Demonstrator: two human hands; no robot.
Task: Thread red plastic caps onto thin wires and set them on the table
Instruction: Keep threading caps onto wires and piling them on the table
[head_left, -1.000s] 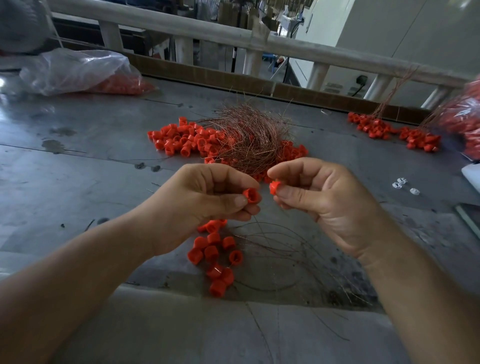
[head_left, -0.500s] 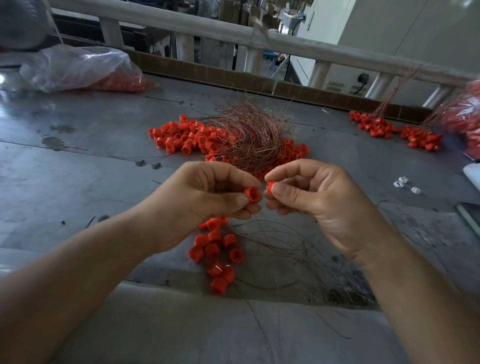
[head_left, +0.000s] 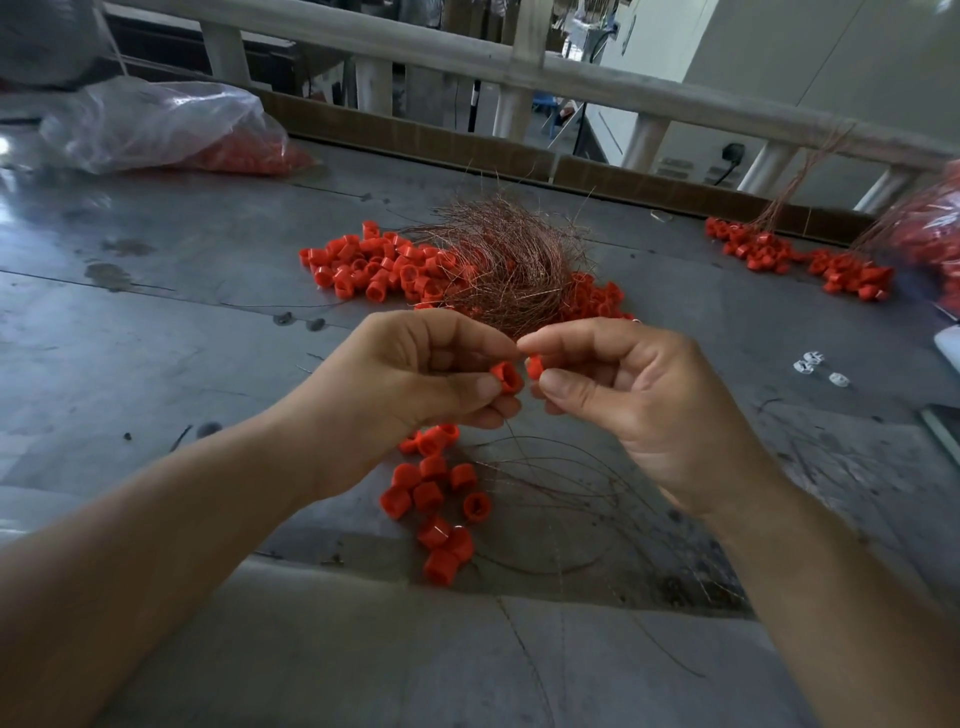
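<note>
Seen from the head camera, a grey, stained surface (head_left: 156, 364) runs back to a low cardboard lip (head_left: 415, 137) and a pale railing (head_left: 467, 57), with a workshop room beyond. A clear plastic bag (head_left: 156, 124) holding red pieces lies at the far left, and another bag (head_left: 930, 228) shows at the right edge. At mid-surface a heap of red caps (head_left: 374, 265) lies around a tangle of copper-coloured wires (head_left: 509, 260). A further cluster of caps (head_left: 779, 254), with wires rising from it, sits far right, and small white pieces (head_left: 810, 364) lie nearer. Above the surface the left hand (head_left: 415, 395) pinches a red cap (head_left: 506, 376) between thumb and fingers. The right hand (head_left: 639, 400) pinches a second red cap (head_left: 535, 368), just beside the first. Below them a small group of caps (head_left: 431, 499) lies beside loose thin wires (head_left: 571, 493).
</note>
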